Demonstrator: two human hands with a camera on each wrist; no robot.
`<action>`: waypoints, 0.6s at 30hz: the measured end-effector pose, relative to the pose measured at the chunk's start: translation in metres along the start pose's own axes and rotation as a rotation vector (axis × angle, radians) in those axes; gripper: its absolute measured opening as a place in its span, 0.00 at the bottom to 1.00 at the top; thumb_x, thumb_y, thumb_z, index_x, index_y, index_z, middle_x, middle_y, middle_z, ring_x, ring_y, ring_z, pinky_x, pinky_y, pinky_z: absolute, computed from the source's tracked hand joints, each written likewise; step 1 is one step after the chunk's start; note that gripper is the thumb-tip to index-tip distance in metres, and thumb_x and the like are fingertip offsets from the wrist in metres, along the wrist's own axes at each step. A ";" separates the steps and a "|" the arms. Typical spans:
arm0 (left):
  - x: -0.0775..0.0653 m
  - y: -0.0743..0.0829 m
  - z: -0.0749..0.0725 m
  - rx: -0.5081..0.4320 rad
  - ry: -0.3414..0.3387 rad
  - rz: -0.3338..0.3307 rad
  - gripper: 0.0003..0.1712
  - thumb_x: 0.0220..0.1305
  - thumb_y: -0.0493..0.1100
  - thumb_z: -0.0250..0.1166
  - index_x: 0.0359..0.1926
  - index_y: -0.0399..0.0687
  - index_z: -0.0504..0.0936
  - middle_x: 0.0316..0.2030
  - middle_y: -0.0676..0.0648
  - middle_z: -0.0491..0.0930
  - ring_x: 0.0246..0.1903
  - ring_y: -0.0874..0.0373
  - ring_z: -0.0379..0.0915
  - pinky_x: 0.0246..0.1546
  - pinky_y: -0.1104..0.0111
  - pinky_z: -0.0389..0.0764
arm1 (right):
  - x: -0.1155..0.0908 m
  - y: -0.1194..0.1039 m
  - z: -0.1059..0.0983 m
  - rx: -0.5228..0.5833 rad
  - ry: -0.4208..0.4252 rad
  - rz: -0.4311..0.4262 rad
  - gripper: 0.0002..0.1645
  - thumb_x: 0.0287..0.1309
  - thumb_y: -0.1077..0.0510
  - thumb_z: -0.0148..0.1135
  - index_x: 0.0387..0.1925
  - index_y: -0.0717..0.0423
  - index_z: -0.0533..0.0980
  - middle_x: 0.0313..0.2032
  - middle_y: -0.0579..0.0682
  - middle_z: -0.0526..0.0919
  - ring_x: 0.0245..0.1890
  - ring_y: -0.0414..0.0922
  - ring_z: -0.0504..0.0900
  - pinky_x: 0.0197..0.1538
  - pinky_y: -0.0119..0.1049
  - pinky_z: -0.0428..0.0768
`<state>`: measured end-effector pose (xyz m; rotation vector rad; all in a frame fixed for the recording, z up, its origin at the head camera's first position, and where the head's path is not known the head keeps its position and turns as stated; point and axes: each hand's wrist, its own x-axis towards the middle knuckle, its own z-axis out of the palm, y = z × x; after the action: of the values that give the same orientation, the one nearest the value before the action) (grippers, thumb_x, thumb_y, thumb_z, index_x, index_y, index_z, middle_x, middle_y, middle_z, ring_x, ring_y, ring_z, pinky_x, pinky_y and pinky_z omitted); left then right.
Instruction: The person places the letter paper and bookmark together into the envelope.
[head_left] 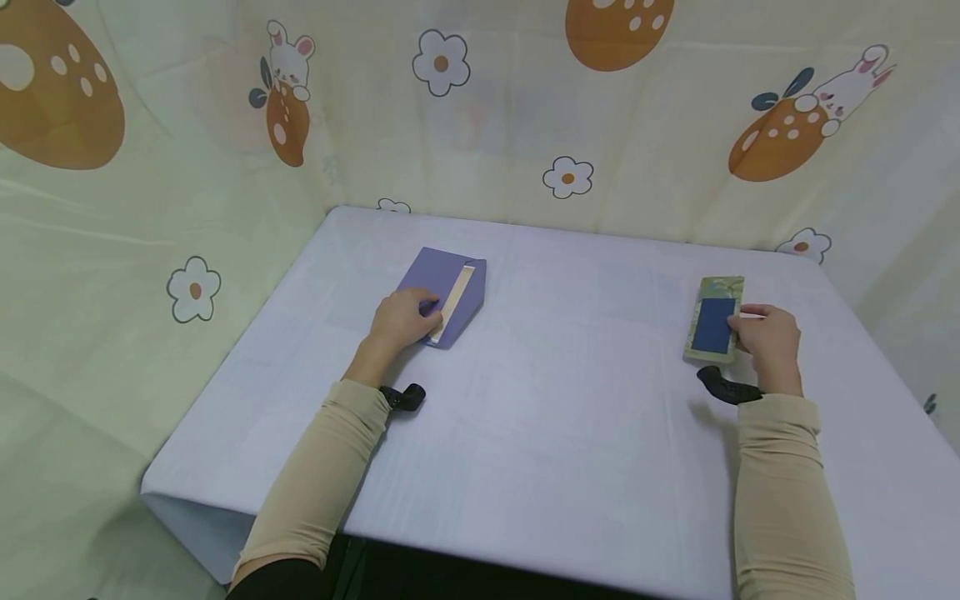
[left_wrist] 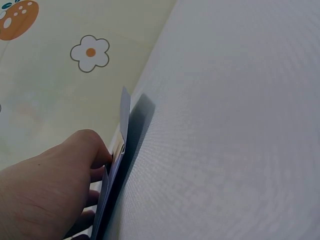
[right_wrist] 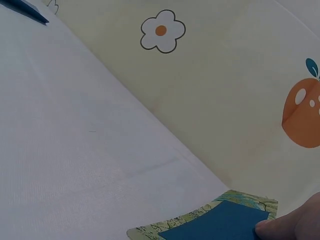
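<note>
My left hand (head_left: 400, 320) pinches a purple paper envelope (head_left: 437, 267) on the left part of the table, its thumb near the opening. The envelope's flap stands out to the right, and a cream strip (head_left: 454, 300) runs along the opening. The left wrist view shows the envelope (left_wrist: 125, 112) edge-on, tilted up off the cloth, with fingers behind it. Far to the right, my right hand (head_left: 771, 337) holds a green patterned card (head_left: 721, 287) with a dark blue panel (head_left: 709, 326) by its right edge. In the right wrist view, the thumb (right_wrist: 280, 227) presses on the blue panel.
A white cloth (head_left: 555, 375) covers the table. Behind and to the left hangs a pale curtain (head_left: 487, 125) printed with flowers and rabbits. A dark pointed tip (right_wrist: 30, 11) shows at the right wrist view's upper left. Black wrist bands (head_left: 726, 387) sit at both sleeves.
</note>
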<state>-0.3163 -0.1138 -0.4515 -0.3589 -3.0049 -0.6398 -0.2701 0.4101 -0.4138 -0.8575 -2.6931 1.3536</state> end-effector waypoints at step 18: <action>-0.001 0.002 -0.002 -0.005 -0.002 -0.004 0.25 0.59 0.52 0.59 0.56 0.51 0.79 0.59 0.46 0.77 0.62 0.46 0.69 0.63 0.55 0.69 | -0.005 -0.006 0.005 -0.013 0.017 -0.046 0.35 0.64 0.53 0.52 0.68 0.64 0.60 0.57 0.67 0.73 0.19 0.22 0.72 0.25 0.21 0.78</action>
<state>-0.3145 -0.1129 -0.4488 -0.3541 -3.0068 -0.6483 -0.2700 0.4010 -0.4114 -0.7985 -2.6941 1.3157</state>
